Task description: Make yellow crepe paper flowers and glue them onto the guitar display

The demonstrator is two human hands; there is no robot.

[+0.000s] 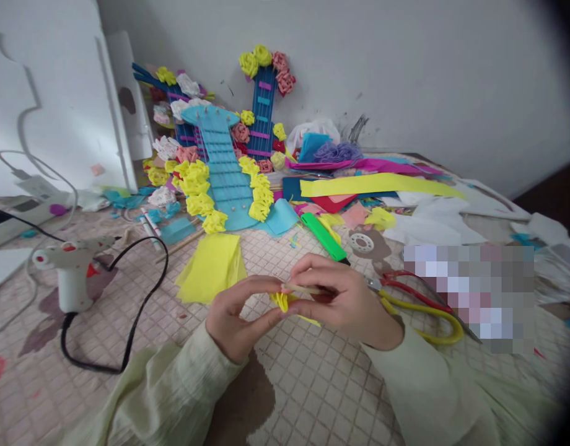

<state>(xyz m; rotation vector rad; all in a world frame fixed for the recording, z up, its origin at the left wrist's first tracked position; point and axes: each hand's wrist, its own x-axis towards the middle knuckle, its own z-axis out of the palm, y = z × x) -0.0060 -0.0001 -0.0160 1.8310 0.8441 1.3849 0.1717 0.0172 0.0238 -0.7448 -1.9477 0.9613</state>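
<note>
My left hand [236, 316] and my right hand [345, 297] meet over the table's middle. Together they pinch a small roll of yellow paper [281, 301] wound round a thin wooden stick [303, 288]. The left thumb and forefinger close on the paper's left side; the right fingers wrap the stick and the paper's right end. Just behind the hands lies a stack of yellow paper sheets [210, 265]. Red and yellow scissors [419, 303] rest right of my right hand.
A white glue gun [74, 266] with a black cable [136, 310] stands at left. Blue guitar-shaped models [224, 173] trimmed with yellow and pink paper flowers lean at the back. A green cutter [323, 236], tape roll [361, 243] and coloured paper strips [378, 183] litter the right.
</note>
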